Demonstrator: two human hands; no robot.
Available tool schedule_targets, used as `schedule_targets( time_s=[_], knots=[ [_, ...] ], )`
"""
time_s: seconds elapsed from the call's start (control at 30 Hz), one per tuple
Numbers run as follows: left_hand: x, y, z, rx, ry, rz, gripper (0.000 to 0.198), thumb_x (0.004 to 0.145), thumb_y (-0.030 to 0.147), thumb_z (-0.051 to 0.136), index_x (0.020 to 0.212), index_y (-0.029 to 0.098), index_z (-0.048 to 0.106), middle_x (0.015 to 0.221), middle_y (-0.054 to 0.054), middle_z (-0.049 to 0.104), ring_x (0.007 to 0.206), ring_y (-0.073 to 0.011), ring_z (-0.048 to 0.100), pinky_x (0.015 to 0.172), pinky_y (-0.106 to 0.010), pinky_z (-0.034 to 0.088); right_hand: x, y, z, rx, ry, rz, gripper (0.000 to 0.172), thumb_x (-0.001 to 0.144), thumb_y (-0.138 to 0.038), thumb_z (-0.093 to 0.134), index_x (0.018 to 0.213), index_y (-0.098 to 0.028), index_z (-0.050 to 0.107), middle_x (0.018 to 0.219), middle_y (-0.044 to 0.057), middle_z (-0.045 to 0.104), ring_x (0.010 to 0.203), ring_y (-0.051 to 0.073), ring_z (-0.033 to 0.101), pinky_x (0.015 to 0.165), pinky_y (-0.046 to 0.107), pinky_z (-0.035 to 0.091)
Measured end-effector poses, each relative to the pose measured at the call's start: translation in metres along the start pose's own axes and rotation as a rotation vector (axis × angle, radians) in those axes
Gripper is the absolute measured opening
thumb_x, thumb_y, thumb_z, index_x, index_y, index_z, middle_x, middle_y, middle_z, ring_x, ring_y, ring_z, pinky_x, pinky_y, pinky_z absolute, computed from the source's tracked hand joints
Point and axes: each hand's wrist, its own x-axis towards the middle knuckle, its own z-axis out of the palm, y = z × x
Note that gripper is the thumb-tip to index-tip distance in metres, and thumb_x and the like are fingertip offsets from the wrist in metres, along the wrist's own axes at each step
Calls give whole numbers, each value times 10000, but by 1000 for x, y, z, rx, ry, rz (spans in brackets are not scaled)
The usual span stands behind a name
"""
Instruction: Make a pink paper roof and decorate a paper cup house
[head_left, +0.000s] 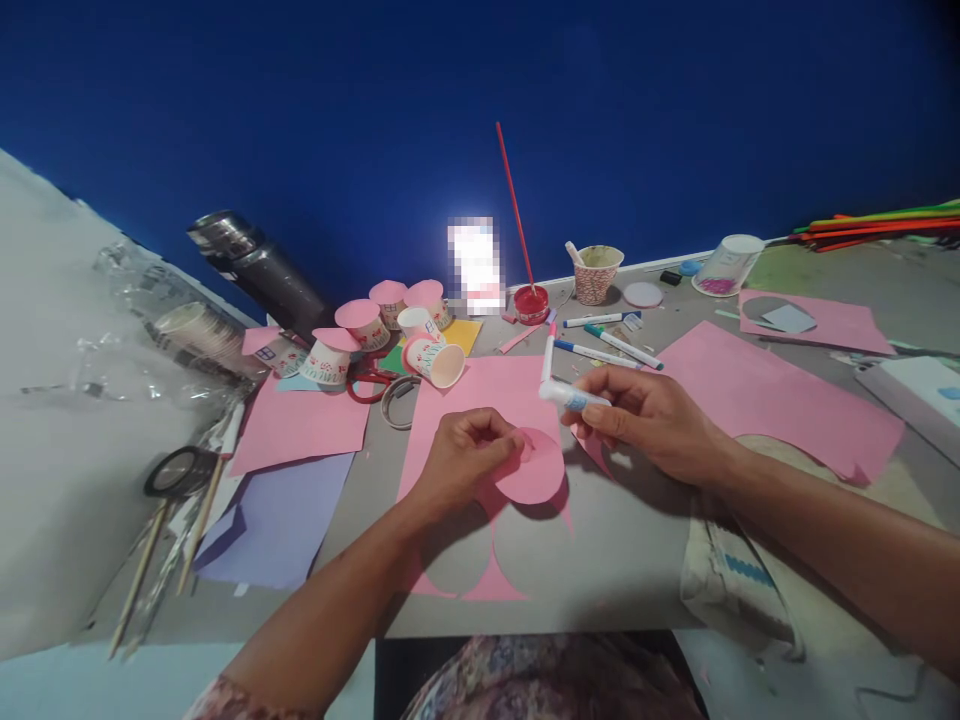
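Observation:
My left hand pinches a round pink paper disc at its upper left edge, with a small raised fold near the fingertips. In my right hand is a small white glue bottle with blue print, its nozzle end pointing left just above the disc. Beneath both lies a pink paper sheet with round pieces cut out of its near edge. Beyond it, a decorated paper cup rests on its side.
Several cups with pink paper tops stand back left, beside red-handled scissors and a tape roll. A black flask leans there. Markers lie behind my right hand; a cloth pouch sits under my right forearm.

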Motion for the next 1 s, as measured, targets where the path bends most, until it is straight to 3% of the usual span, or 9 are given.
schedule_targets(
  time_s=[0.07, 0.13, 0.27, 0.4, 0.63, 0.8, 1.0],
  knots=[
    [1, 1, 0, -35, 8, -17, 212, 691, 308, 803, 627, 154, 673, 644, -41, 704, 614, -132, 590, 595, -249, 460, 3, 1, -1, 216, -28, 109, 290, 837, -419, 762, 1003, -213, 642, 865, 31, 734, 645, 159, 630, 553, 283, 473],
    [0, 2, 1, -39, 13, -13, 214, 688, 306, 805, 621, 156, 668, 636, -36, 698, 613, -130, 587, 600, -250, 465, 5, 3, 0, 251, -48, 173, 319, 767, -395, 798, 972, -212, 637, 795, -1, 691, 591, 142, 585, 528, 277, 455],
    [-2, -1, 6, 16, 25, 30, 198, 699, 296, 795, 629, 160, 669, 676, -39, 710, 643, -136, 593, 616, -257, 482, 4, 7, 8, 40, 48, 191, 296, 711, -421, 837, 792, -187, 675, 669, -21, 637, 615, 143, 569, 578, 276, 438],
    [-4, -4, 10, 64, 10, 60, 204, 737, 309, 776, 640, 161, 672, 676, -40, 707, 639, -136, 582, 599, -256, 474, 2, 5, 20, -29, -11, 205, 288, 692, -405, 842, 804, -164, 731, 680, -4, 684, 635, 154, 591, 605, 280, 444],
    [-8, -1, 14, 52, -14, 49, 201, 759, 319, 777, 677, 147, 715, 673, -40, 714, 633, -135, 595, 617, -266, 478, 2, 7, 28, -222, 2, 149, 82, 702, -246, 706, 694, -164, 710, 620, -22, 617, 629, 132, 495, 579, 262, 366],
    [-8, -1, 15, 25, -19, -1, 194, 724, 292, 774, 639, 148, 676, 629, -15, 654, 612, -123, 555, 595, -262, 442, 3, 12, 26, -242, 15, 198, 214, 734, -349, 705, 644, -182, 606, 587, -61, 424, 595, 109, 336, 539, 275, 251],
    [-8, 2, 16, -8, -87, -23, 210, 724, 306, 781, 679, 148, 651, 641, 5, 611, 601, -106, 514, 575, -242, 407, 2, 14, 26, -264, 47, 231, 286, 721, -352, 688, 599, -211, 471, 591, -68, 355, 589, 106, 308, 528, 285, 208]
  ],
)
